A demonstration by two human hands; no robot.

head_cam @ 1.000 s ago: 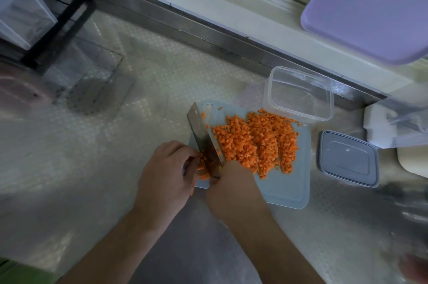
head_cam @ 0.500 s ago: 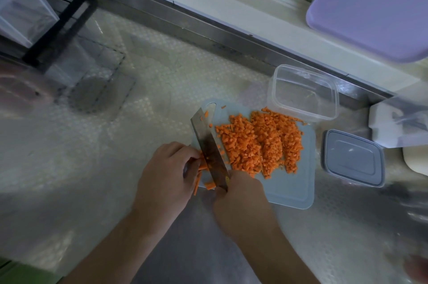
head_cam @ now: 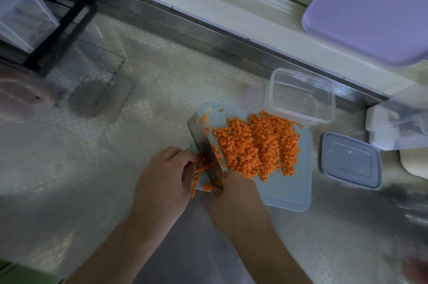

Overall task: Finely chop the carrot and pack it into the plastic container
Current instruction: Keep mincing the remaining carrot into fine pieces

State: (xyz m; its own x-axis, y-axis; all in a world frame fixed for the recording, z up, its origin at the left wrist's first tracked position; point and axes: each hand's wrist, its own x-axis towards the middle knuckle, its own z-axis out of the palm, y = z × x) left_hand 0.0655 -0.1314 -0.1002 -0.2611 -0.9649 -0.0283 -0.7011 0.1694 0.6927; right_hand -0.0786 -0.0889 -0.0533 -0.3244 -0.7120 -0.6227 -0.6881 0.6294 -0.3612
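A heap of finely diced carrot (head_cam: 259, 147) covers the middle of a pale blue cutting board (head_cam: 289, 191). At the board's left edge my left hand (head_cam: 164, 177) holds down a small bundle of carrot sticks (head_cam: 198, 171) with curled fingers. My right hand (head_cam: 236, 200) grips the handle of a knife (head_cam: 203, 147), whose blade lies across the sticks just right of my left fingers. An empty clear plastic container (head_cam: 301, 96) stands at the board's far right corner. Its grey lid (head_cam: 349, 161) lies to the board's right.
The work goes on over a steel counter (head_cam: 139, 144) under patterned film. A black rack (head_cam: 58, 35) and clear boxes stand at the far left. A purple lid (head_cam: 370, 7) sits on the back ledge. A white box (head_cam: 393, 128) stands at the right.
The knife blade has shifted a little along the carrot sticks between strokes, and more short pieces lie beside it. My left hand has stayed on the bundle.
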